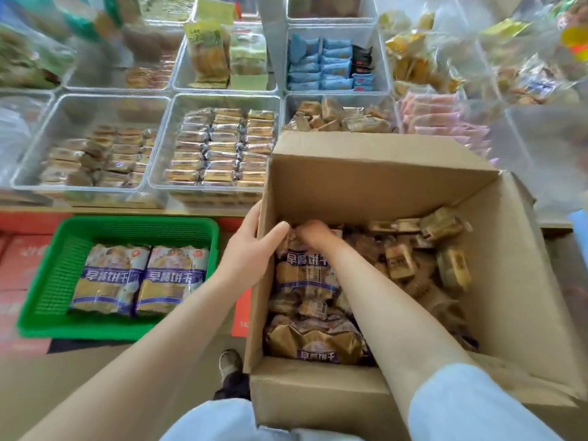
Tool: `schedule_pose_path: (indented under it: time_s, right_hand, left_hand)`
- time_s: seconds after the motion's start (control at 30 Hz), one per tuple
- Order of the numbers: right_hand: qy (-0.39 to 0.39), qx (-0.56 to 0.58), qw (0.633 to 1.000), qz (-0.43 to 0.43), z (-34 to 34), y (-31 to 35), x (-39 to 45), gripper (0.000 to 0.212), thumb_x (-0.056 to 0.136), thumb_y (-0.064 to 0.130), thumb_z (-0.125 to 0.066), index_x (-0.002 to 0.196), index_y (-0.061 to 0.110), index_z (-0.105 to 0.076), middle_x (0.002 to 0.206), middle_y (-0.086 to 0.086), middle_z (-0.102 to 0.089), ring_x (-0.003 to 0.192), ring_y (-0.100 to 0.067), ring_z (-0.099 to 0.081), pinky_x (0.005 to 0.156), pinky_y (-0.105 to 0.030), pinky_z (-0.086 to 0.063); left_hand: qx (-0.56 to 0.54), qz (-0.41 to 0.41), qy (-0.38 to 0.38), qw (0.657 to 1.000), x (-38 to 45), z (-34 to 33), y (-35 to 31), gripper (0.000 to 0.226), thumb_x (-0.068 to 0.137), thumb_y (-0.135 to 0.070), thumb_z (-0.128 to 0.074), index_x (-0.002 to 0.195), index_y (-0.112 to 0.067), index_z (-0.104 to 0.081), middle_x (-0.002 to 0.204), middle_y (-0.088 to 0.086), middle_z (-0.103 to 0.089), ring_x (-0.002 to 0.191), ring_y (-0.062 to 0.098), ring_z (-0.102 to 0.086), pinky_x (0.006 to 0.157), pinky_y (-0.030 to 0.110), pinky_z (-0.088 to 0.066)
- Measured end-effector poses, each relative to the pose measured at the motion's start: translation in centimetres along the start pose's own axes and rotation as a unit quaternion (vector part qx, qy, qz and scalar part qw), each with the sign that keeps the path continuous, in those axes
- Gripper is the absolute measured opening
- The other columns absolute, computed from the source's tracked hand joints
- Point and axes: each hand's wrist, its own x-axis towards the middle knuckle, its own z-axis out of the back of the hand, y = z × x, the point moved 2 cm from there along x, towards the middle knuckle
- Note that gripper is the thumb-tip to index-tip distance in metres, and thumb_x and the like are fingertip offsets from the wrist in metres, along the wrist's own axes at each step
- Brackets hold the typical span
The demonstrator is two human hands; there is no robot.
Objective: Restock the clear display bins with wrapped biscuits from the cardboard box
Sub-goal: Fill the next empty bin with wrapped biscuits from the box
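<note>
Head camera looked down into the open cardboard box (366,186), and that was where the wrapped biscuits (397,261) lay: small tan packets loose along its far and right side, larger purple-banded biscuit packs (302,275) stacked against its left wall. The right hand (313,233) was down inside, fingers curled onto the top edge of the uppermost big pack, seemingly pinching its crimped end, though the fingertips were hidden behind the knuckles. The left hand (251,249) gripped the box's left wall, thumb inside and fingers outside, steadying it.

To me this looked like the picking step: stock being gathered out of the box, nothing yet carried across. Just left of the box sat a green plastic basket (41,281) with two more of the same purple-banded packs (140,281) lying side by side. Beyond it stood the clear display bins; the near-left bin (31,148) looked only part filled, while the middle bin (165,138) held neat rows of small packets.

The next move, I judged, called for lifting the pack clear of the box wall without snagging its neighbours, then carrying it left or forward. Which container it belonged in I could not tell.
</note>
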Motion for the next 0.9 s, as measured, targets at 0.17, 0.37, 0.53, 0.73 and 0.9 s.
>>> schedule_pose_path:
  time_s: [0.17,0.37,0.53,0.73,0.9]
  right_hand:
    - [0.042,0.01,0.999,-0.011,-3.9,-0.1,0.8,0.04,0.102,0.041,-0.05,0.126,0.009,-0.06,0.124,-0.01,-0.065,0.108,-0.03,-0.064,0.087,-0.035,-0.055]
    - [0.012,0.047,0.998,-0.026,-3.0,-0.8,2.3,0.043,0.092,0.046,-0.066,0.117,0.011,-0.06,0.108,-0.01,-0.071,0.086,-0.023,-0.072,0.063,-0.029,-0.06]
    - [0.156,0.31,0.937,0.033,2.6,1.5,-3.6,0.025,0.1,0.024,-0.041,0.11,0.011,-0.06,0.099,-0.011,-0.069,0.084,-0.026,-0.068,0.072,-0.036,-0.054]
    - [0.21,0.383,0.88,0.186,6.6,8.1,-12.3,0.037,0.094,0.018,-0.027,0.11,0.003,-0.057,0.094,-0.014,-0.058,0.074,-0.023,-0.054,0.062,-0.035,-0.039]
    - [0.181,0.302,0.893,0.28,1.8,15.2,-15.0,0.04,0.1,0.017,-0.035,0.135,0.003,-0.048,0.108,-0.018,-0.063,0.091,-0.028,-0.06,0.067,-0.033,-0.05]
  left_hand:
    - [0.015,0.009,-0.001,1.0,0.0,-0.3,0.1,0.053,0.102,-0.039,-0.053,0.151,-0.041,-0.034,0.112,-0.046,-0.043,0.097,-0.027,-0.046,0.078,-0.002,-0.032]
    - [-0.001,0.01,-0.001,1.0,0.3,0.1,0.2,0.049,0.103,-0.038,-0.052,0.15,-0.04,-0.038,0.117,-0.037,-0.052,0.115,-0.005,-0.05,0.094,0.017,-0.037]
    - [-0.011,-0.007,0.008,1.0,-0.1,0.1,0.1,0.047,0.101,-0.042,-0.054,0.147,-0.039,-0.042,0.12,-0.031,-0.055,0.116,-0.002,-0.052,0.089,0.015,-0.04]
    - [-0.02,-0.095,-0.064,0.993,-1.0,2.6,-1.9,0.077,0.087,-0.052,-0.069,0.152,-0.031,-0.033,0.139,-0.011,-0.05,0.122,0.004,-0.052,0.1,0.031,-0.05]
    - [-0.008,-0.248,-0.044,0.968,0.5,10.5,-3.4,0.108,0.072,-0.056,-0.081,0.156,-0.04,-0.014,0.155,-0.008,-0.032,0.134,0.004,-0.041,0.101,0.018,-0.043]
